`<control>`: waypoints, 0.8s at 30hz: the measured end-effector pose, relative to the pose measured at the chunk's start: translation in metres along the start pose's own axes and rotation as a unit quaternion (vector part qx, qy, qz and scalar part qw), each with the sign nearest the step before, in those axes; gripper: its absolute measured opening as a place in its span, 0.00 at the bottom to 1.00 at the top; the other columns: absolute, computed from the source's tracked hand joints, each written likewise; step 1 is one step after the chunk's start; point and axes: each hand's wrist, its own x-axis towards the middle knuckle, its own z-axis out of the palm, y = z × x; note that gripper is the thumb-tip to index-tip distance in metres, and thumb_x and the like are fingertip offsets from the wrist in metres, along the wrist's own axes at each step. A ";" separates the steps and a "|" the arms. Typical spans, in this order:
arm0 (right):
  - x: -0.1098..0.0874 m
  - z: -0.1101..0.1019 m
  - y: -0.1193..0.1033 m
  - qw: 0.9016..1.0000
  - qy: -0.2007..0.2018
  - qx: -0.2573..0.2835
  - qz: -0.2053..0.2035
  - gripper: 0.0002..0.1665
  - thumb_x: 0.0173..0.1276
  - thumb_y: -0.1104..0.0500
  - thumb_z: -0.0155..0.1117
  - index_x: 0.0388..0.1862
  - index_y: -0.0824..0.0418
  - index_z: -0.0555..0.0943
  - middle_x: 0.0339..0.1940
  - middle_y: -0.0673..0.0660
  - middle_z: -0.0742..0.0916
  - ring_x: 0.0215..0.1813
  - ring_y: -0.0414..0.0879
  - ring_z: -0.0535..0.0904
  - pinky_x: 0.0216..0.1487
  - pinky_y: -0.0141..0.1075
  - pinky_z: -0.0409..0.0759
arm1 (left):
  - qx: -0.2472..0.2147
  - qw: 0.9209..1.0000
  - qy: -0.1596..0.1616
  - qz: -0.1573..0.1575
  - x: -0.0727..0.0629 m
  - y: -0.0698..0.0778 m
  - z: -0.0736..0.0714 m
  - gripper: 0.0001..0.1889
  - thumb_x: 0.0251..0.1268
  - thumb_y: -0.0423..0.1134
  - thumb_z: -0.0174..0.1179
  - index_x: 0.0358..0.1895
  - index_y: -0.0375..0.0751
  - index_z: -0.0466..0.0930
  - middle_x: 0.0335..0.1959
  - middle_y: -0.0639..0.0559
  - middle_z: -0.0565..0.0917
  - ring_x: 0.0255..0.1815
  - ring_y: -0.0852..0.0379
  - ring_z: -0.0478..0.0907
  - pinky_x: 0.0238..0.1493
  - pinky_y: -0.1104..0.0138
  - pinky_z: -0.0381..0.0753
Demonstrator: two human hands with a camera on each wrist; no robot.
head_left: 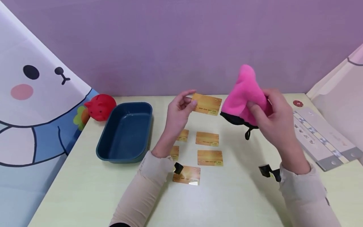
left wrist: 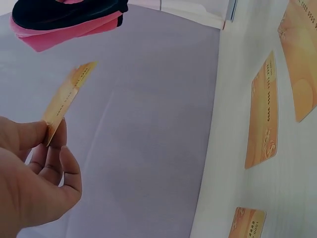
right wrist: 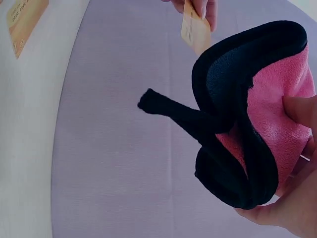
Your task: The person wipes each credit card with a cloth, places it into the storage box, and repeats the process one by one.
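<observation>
Gold card [head_left: 208, 104] pinched, left hand [head_left: 179, 110]; pink cloth [head_left: 245, 93] gripped, right hand [head_left: 276, 121].

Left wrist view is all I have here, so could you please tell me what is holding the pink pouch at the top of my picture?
Observer: The person's right hand grips the pink pouch, as the head view shows.
Operator: Thank you. Besides the gold card in the left hand, I see three cards on the table; are there more?
Observer: Yes, the head view shows five lying there, some partly hidden by the left arm.
Operator: Is there also a container beyond my picture?
Observer: Yes, a blue tray stands on the table, to the person's left of the cards.
</observation>
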 end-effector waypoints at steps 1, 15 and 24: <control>0.000 0.000 -0.001 1.000 0.006 -0.001 -0.009 0.15 0.63 0.70 0.67 0.49 0.71 0.81 0.39 0.40 0.77 0.37 0.32 0.69 0.33 0.22 0.67 | -0.005 1.000 0.002 0.003 0.000 0.001 0.001 0.17 0.69 0.32 0.62 0.60 0.37 0.79 0.32 0.57 0.80 0.33 0.62 0.79 0.36 0.73 0.76; -0.011 0.032 -0.014 0.974 0.063 -0.110 -0.185 0.20 0.63 0.59 0.69 0.52 0.67 0.82 0.42 0.68 0.88 0.44 0.64 0.82 0.73 0.64 0.59 | 0.015 0.999 -0.022 0.025 -0.017 0.009 0.023 0.18 0.68 0.29 0.62 0.60 0.38 0.79 0.38 0.36 0.84 0.37 0.60 0.83 0.41 0.71 0.82; -0.023 0.056 -0.015 0.964 0.018 -0.172 -0.202 0.23 0.62 0.63 0.71 0.57 0.57 0.84 0.46 0.64 0.85 0.47 0.64 0.80 0.64 0.71 0.64 | 0.033 0.998 -0.045 -0.015 -0.026 0.017 0.027 0.17 0.66 0.22 0.57 0.57 0.34 0.81 0.44 0.37 0.85 0.33 0.58 0.77 0.34 0.72 0.76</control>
